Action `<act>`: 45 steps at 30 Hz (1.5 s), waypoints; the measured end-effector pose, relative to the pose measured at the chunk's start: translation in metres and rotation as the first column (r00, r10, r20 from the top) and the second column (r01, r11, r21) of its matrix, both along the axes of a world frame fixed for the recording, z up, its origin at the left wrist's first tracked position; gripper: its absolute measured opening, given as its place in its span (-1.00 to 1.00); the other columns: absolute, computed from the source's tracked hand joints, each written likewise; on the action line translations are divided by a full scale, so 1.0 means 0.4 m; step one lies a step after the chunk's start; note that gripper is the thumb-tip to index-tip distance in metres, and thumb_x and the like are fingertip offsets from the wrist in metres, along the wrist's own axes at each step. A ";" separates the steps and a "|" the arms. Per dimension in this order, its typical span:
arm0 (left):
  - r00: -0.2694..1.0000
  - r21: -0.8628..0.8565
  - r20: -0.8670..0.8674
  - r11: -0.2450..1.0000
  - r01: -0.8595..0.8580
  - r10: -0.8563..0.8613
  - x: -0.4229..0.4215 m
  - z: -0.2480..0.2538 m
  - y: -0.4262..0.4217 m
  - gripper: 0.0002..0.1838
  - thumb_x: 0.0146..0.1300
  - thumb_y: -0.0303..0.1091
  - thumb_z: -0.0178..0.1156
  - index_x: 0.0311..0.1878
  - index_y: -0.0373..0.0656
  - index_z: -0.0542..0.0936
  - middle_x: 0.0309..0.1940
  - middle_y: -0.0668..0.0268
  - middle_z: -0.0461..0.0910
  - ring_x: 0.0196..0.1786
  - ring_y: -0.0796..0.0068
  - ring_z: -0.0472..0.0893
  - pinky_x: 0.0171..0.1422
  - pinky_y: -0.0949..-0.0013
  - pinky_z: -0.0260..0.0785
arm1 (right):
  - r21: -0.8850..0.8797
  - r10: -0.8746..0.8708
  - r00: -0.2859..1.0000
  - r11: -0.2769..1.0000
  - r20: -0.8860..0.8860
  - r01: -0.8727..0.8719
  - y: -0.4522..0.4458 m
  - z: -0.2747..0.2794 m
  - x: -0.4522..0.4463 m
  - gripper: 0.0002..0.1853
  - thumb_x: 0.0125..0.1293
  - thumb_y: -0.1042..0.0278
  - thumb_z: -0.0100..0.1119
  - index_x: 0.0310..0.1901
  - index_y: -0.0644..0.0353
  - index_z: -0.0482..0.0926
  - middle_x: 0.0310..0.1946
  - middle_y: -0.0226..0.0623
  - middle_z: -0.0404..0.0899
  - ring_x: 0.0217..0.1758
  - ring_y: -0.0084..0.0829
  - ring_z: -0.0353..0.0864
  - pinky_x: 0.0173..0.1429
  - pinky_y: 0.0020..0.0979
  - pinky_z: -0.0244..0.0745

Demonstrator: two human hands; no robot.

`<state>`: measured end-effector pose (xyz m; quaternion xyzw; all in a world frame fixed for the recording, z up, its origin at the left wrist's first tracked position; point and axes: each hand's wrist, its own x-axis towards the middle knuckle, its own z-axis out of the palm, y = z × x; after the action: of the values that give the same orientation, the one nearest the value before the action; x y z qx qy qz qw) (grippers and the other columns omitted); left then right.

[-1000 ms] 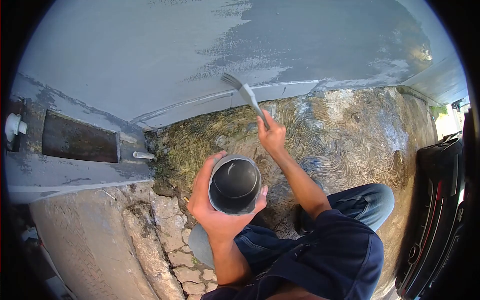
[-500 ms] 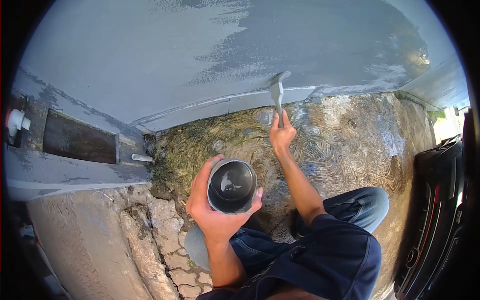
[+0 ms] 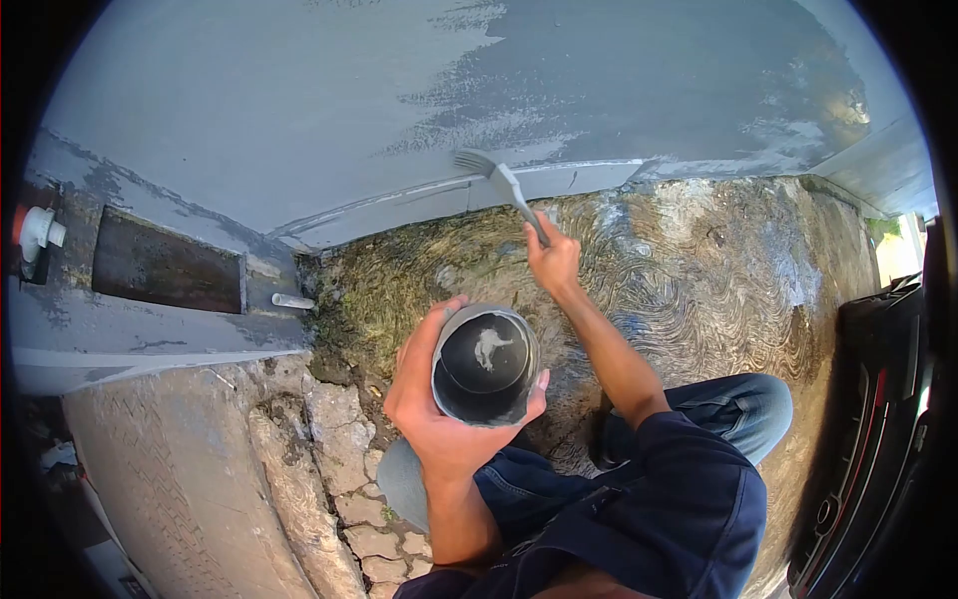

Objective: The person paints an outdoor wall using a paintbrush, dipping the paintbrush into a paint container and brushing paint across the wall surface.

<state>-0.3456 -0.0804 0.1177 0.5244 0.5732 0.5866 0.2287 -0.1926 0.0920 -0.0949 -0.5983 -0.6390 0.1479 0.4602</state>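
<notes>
My left hand [image 3: 439, 429] is wrapped round a round grey container [image 3: 485, 365] with dark contents and a pale patch of reflection inside. My right hand [image 3: 554, 255] grips the handle of a paint brush [image 3: 507, 184], whose bristles fan out to the left against the lower part of the wall [image 3: 299, 110]. The wall is light grey on the left and darker grey on the right, with a ragged border between. A ledge [image 3: 399, 208] runs along its foot, just below the brush.
A recessed dark rectangle [image 3: 170, 262], a short pipe stub [image 3: 292, 300] and a white pipe fitting [image 3: 42, 232] are at the left. Rough, swirl-patterned concrete [image 3: 689, 270] lies below the wall. A black vehicle [image 3: 873, 429] stands at the right edge; cracked paving [image 3: 364, 509] is at lower left.
The brush first moved right along the wall, then back left, its bristles now bent leftward. My left hand and the container have shifted slightly right in view.
</notes>
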 end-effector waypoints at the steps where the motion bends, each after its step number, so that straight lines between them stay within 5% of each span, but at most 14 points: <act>1: 0.999 -0.010 -0.008 0.999 0.038 -0.038 -0.002 0.005 -0.005 -0.12 -0.36 -0.42 0.62 0.16 -0.47 0.49 -0.05 0.10 0.65 -0.04 0.42 0.66 0.10 0.34 0.51 | 0.016 -0.141 0.989 0.990 0.047 0.141 0.035 -0.007 0.077 -0.74 0.31 0.27 0.30 -0.02 0.16 0.70 -0.63 -0.11 0.59 -0.63 -0.31 0.61 -0.47 -0.31 0.45; 4: 0.999 0.040 -0.035 0.999 0.026 -0.024 -0.003 0.010 -0.013 -0.11 -0.36 -0.41 0.62 0.17 -0.48 0.48 -0.05 0.10 0.66 -0.04 0.41 0.66 0.11 0.34 0.51 | 0.022 -0.376 0.925 0.927 0.057 0.375 0.064 0.025 0.253 -0.72 0.32 0.23 0.24 -0.04 0.20 0.71 -0.54 0.03 0.64 -0.47 0.02 0.67 -0.30 -0.12 0.52; 7: 0.999 0.067 -0.045 0.998 0.020 -0.017 -0.008 0.008 -0.016 -0.12 -0.36 -0.42 0.61 0.17 -0.48 0.48 -0.08 0.10 0.67 -0.05 0.41 0.67 0.11 0.35 0.51 | 0.152 -0.581 0.812 0.808 0.056 0.568 0.082 0.016 0.328 -0.73 0.32 0.25 0.23 -0.06 0.21 0.71 -0.55 0.02 0.63 -0.49 0.04 0.65 -0.30 -0.08 0.48; 11: 0.999 0.005 0.015 1.000 -0.031 0.031 -0.001 0.003 -0.020 -0.17 -0.37 -0.24 0.64 0.09 -0.33 0.58 -0.13 0.11 0.71 -0.06 0.17 0.70 0.11 0.21 0.50 | 0.196 -0.569 0.819 0.813 0.071 0.548 0.067 0.006 0.249 -0.74 0.32 0.28 0.21 -0.04 0.20 0.68 -0.57 0.04 0.61 -0.54 0.05 0.63 -0.38 -0.06 0.47; 17: 0.999 -0.027 -0.020 0.999 -0.036 0.035 0.002 0.012 -0.024 -0.16 -0.37 -0.25 0.64 0.10 -0.35 0.57 -0.11 0.11 0.70 -0.06 0.17 0.70 0.11 0.19 0.51 | -0.042 -0.229 0.969 0.973 -0.090 0.226 -0.005 0.024 -0.106 -0.74 0.36 0.28 0.20 0.02 0.15 0.66 -0.64 0.02 0.54 -0.60 -0.05 0.61 -0.43 -0.15 0.46; 19: 1.000 0.023 -0.005 1.000 0.019 -0.019 -0.004 0.013 -0.028 -0.11 -0.34 -0.39 0.62 0.17 -0.46 0.48 -0.14 0.16 0.68 -0.12 0.46 0.67 0.06 0.38 0.51 | -0.038 -0.179 0.970 0.984 -0.164 0.175 -0.035 0.046 -0.196 -0.74 0.35 0.28 0.19 0.02 0.14 0.66 -0.63 0.03 0.55 -0.58 -0.01 0.63 -0.43 -0.15 0.46; 26: 0.999 0.086 -0.038 0.996 -0.002 0.005 -0.007 0.010 -0.030 -0.11 -0.35 -0.37 0.63 0.17 -0.47 0.48 -0.13 0.16 0.68 -0.11 0.46 0.67 0.05 0.38 0.51 | 0.061 0.312 0.942 0.950 -0.123 -0.306 -0.107 0.043 -0.266 -0.71 0.32 0.28 0.22 0.06 0.07 0.61 -0.61 -0.01 0.58 -0.52 0.07 0.63 -0.42 -0.03 0.50; 29: 1.000 0.013 -0.024 1.000 -0.004 0.004 -0.008 0.026 -0.042 -0.11 -0.36 -0.37 0.63 0.16 -0.47 0.49 -0.12 0.14 0.68 -0.11 0.44 0.67 0.06 0.37 0.52 | -0.008 0.115 0.993 0.993 -0.042 -0.115 -0.021 0.068 -0.160 -0.74 0.30 0.25 0.28 0.00 0.08 0.67 -0.58 0.00 0.61 -0.49 0.05 0.66 -0.39 -0.08 0.52; 31: 0.999 -0.004 -0.003 0.999 -0.047 0.047 -0.009 0.033 -0.044 -0.15 -0.34 -0.19 0.67 0.10 -0.35 0.58 -0.11 0.12 0.71 -0.05 0.17 0.70 0.13 0.21 0.50 | -0.067 0.014 0.999 0.998 0.038 -0.011 0.028 0.087 -0.039 -0.72 0.30 0.25 0.29 0.02 0.09 0.68 -0.58 0.03 0.60 -0.48 0.04 0.67 -0.38 -0.13 0.53; 34: 1.000 0.065 -0.011 0.998 -0.026 0.027 -0.023 0.026 -0.041 -0.11 -0.39 -0.39 0.62 0.15 -0.47 0.50 -0.10 0.12 0.68 -0.11 0.44 0.68 0.06 0.37 0.52 | 0.032 -0.153 0.986 0.988 0.066 0.152 0.044 0.059 0.120 -0.72 0.30 0.24 0.29 -0.01 0.13 0.70 -0.54 0.03 0.64 -0.45 0.00 0.71 -0.33 -0.16 0.56; 40: 0.998 0.079 -0.047 0.996 -0.029 0.033 -0.038 0.027 -0.049 -0.10 -0.39 -0.41 0.62 0.16 -0.48 0.50 -0.08 0.10 0.67 -0.09 0.42 0.68 0.07 0.36 0.52 | 0.110 -0.606 0.795 0.793 0.036 0.599 0.056 -0.015 0.280 -0.64 0.29 0.19 0.27 0.01 0.26 0.69 -0.33 0.14 0.69 -0.30 0.06 0.71 -0.16 -0.10 0.55; 42: 1.000 0.078 -0.010 0.997 -0.023 0.024 -0.035 0.024 -0.042 -0.11 -0.39 -0.41 0.62 0.16 -0.48 0.50 -0.06 0.10 0.67 -0.08 0.43 0.68 0.08 0.36 0.52 | 0.123 -0.580 0.810 0.813 0.088 0.569 0.050 -0.054 0.224 -0.63 0.30 0.21 0.26 0.02 0.28 0.68 -0.36 0.13 0.69 -0.36 0.06 0.70 -0.19 -0.09 0.55; 45: 1.000 0.060 0.030 0.998 -0.008 0.007 -0.029 0.018 -0.038 -0.12 -0.38 -0.42 0.62 0.15 -0.49 0.50 -0.04 0.10 0.66 -0.07 0.43 0.67 0.08 0.36 0.52 | -0.037 -0.283 0.957 0.959 -0.068 0.281 -0.001 -0.042 0.010 -0.64 0.32 0.22 0.24 0.04 0.27 0.67 -0.43 0.15 0.66 -0.37 0.07 0.70 -0.22 -0.10 0.55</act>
<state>-0.3572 -0.0955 0.1249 0.5201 0.5540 0.6120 0.2191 -0.1886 0.0918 -0.1116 -0.6836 -0.5281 0.1114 0.4913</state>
